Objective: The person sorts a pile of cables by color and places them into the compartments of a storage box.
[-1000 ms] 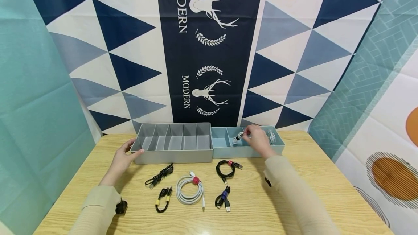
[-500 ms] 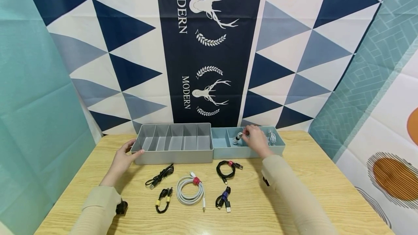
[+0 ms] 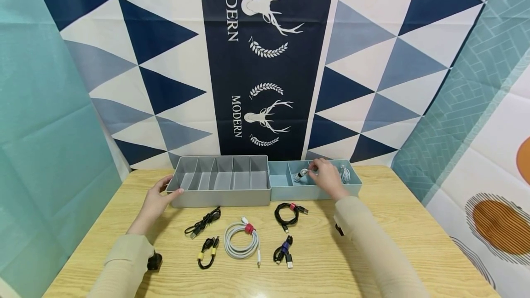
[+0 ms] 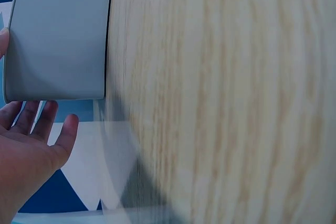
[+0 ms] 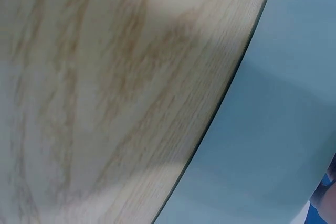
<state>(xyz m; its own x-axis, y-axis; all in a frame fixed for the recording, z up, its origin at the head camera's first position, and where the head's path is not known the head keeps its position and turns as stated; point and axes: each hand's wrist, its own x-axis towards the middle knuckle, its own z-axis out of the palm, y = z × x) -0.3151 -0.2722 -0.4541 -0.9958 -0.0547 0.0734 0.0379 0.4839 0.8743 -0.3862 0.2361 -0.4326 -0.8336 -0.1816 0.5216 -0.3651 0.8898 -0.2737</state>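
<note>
Two boxes, the gray box and, just right of it, the blue box, are set on the table. The gray box's left end is touched by the left hand, its fingers uncurled and its thumb laid on the front rim. Before the gray box, a black cable and a yellow-tied cable are laid toward its left, then a red-tied pale cable nearer its right end. Off its front right corner, a purple-tied cable and a red-tied black cable are placed. Right of the gray box, at the blue box's second compartment, a white cable is pinched by the right hand. Farther right, another white cable is seen inside the blue box.
</note>
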